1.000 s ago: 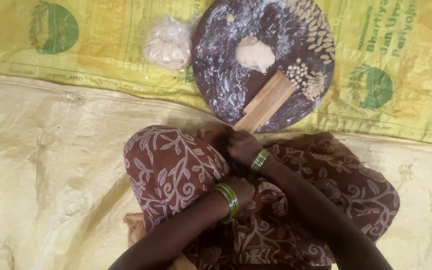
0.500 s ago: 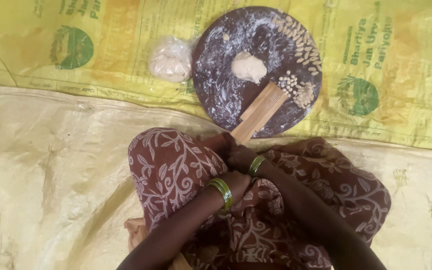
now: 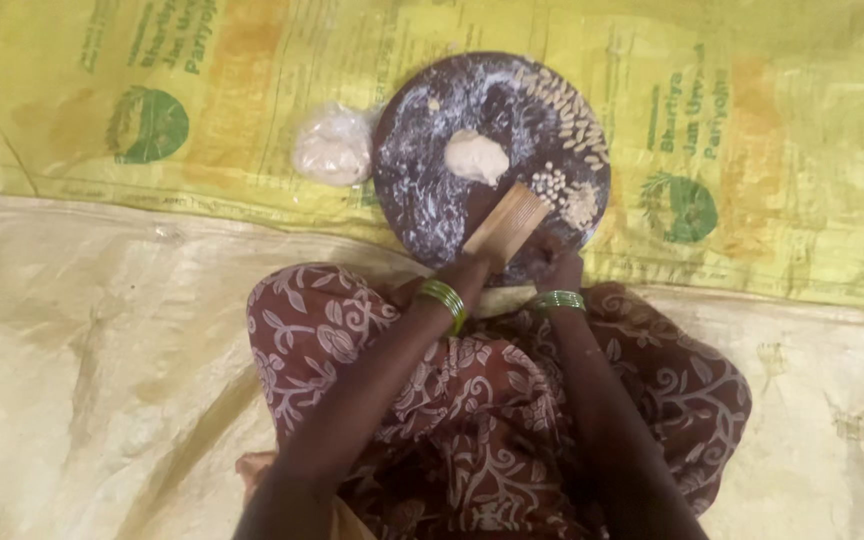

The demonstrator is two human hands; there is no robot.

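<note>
Just beyond both hands point(image 3: 512, 268), dough lump point(image 3: 475, 157).

The round dark floured board point(image 3: 422, 190) lies on the yellow printed plastic sheet point(image 3: 772, 150), and its near edge is taken up by the left hand point(image 3: 472, 268), the right hand point(image 3: 559, 272) and the ridged wooden block point(image 3: 508, 222) slanting between them. A pale lump of dough point(image 3: 476, 157) sits at the board's middle, and small shaped dough pieces point(image 3: 572, 140) crowd its right rim, so open room on the board is only along its left half. A clear bag of dough point(image 3: 333, 146) lies just beside the board's left edge. The cream plastic sheet point(image 3: 82, 350) offers wide room to the left and right of the patterned brown skirt point(image 3: 302, 330).
</note>
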